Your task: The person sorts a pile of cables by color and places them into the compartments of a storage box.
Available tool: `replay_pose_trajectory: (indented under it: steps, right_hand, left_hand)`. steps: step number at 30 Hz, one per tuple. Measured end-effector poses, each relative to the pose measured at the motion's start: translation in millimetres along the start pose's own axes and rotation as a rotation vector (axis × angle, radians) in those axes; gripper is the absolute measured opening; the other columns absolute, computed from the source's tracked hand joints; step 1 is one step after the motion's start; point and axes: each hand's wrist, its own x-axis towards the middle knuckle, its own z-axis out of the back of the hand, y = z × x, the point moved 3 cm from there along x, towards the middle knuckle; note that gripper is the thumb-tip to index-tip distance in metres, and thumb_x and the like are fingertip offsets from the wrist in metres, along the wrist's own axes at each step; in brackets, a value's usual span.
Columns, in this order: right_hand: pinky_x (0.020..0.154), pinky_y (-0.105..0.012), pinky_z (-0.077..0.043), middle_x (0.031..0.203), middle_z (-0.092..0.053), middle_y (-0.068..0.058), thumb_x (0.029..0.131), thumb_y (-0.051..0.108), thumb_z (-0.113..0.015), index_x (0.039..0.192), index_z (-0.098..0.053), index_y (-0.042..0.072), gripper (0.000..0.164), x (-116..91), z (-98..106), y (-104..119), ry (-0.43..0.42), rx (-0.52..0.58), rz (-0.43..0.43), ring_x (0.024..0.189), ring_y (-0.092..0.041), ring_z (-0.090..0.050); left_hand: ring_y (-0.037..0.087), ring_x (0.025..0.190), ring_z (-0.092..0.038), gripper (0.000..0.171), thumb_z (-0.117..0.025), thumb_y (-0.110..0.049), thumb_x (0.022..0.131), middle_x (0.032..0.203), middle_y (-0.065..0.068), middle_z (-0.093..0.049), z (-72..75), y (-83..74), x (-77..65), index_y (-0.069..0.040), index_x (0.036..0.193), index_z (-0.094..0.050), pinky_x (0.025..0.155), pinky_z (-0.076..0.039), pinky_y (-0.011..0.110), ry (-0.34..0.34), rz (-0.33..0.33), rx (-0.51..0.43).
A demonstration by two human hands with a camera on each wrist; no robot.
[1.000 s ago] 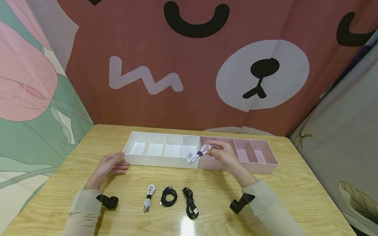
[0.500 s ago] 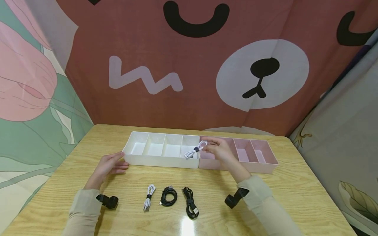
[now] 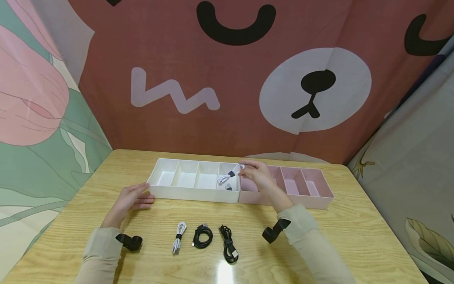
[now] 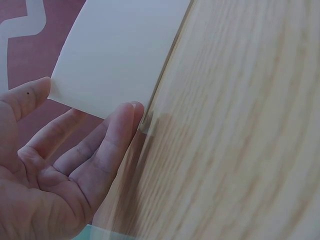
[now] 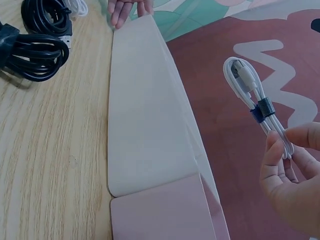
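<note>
Both hands are at work as I watch remotely: the right hand (image 3: pixel 260 177) is closed down to a pinch on one end of a white cable (image 3: pixel 228 176), while the left hand (image 3: pixel 133 197) has its fingers mostly extended, tips touching the far end of the white box (image 3: pixel 193 193). Bundled by a dark strap (image 5: pixel 264 109), the cable sticks out from the right fingertips toward the left hand, apparently above the compartment (image 3: pixel 221 169) nearest the right hand. A small object (image 3: pixel 228 187) lies in that compartment, too small for me to identify.

I judge the step in hand to be lining the cable up over that compartment. Next I would want it lowered clear of the rim and divider, then the pinch loosened, with the left fingertips steadying the box.

Below the right forearm runs the pink box (image 3: pixel 299 202), end to end with the white one. Nearer the person, between the two wrists, a second white cable (image 3: pixel 179 237), a black coil (image 3: pixel 202 236) and a longer black bundle (image 3: pixel 228 244) lie on the table (image 3: pixel 149 268).
</note>
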Motion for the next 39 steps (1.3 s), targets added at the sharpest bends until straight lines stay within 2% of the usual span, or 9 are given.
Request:
replay_pose_trajectory:
  steps: [10,28,33,37,39]
  right_hand:
    - [0.07,-0.023,-0.053,0.093,-0.06,-0.014,0.083,-0.011,-0.052,0.117,-0.053,-0.013,0.034,12.5,-13.2,-5.4,0.019,-0.011,-0.002,0.07,-0.012,-0.061]
    - [0.06,-0.019,-0.052,0.081,-0.064,-0.009,0.079,-0.008,-0.059,0.111,-0.062,-0.005,0.032,31.4,-30.8,-25.3,-0.085,-0.079,-0.082,0.064,-0.012,-0.061]
    - [0.058,-0.018,-0.05,0.081,-0.064,-0.009,0.078,-0.01,-0.058,0.109,-0.063,-0.004,0.032,35.4,-39.9,-27.4,-0.063,-0.085,-0.099,0.061,-0.01,-0.059]
    - [0.054,-0.016,-0.048,0.076,-0.064,-0.009,0.077,-0.013,-0.056,0.109,-0.062,-0.008,0.033,38.5,-47.3,-28.1,-0.041,-0.077,-0.09,0.058,-0.008,-0.057]
    - [0.056,-0.018,-0.049,0.08,-0.064,-0.011,0.078,-0.011,-0.057,0.11,-0.062,-0.006,0.032,39.5,-50.2,-27.7,-0.035,-0.099,-0.096,0.06,-0.009,-0.058]
  left_hand:
    - [0.017,0.075,-0.066,0.074,-0.051,-0.041,0.092,0.082,0.008,-0.067,-0.7,1.2,1.1,0.014,0.136,-0.026,0.07,-0.056,0.035,0.001,0.007,0.0]
    - [0.017,0.075,-0.066,0.072,-0.049,-0.038,0.093,0.083,0.009,-0.067,-0.3,-0.9,-0.8,0.014,0.136,-0.024,0.07,-0.056,0.035,0.01,0.0,-0.011]
    - [0.018,0.075,-0.067,0.073,-0.05,-0.038,0.093,0.084,0.01,-0.067,0.0,-0.6,0.1,0.014,0.137,-0.024,0.07,-0.056,0.035,0.013,0.004,-0.016]
    - [0.019,0.075,-0.067,0.085,-0.057,-0.047,0.087,0.083,0.008,-0.068,2.0,3.4,3.5,0.012,0.137,-0.024,0.071,-0.055,0.036,0.016,0.022,-0.024]
    - [0.019,0.076,-0.067,0.085,-0.057,-0.047,0.087,0.083,0.009,-0.068,2.1,3.3,3.5,0.013,0.137,-0.024,0.071,-0.055,0.036,0.013,0.019,-0.021]
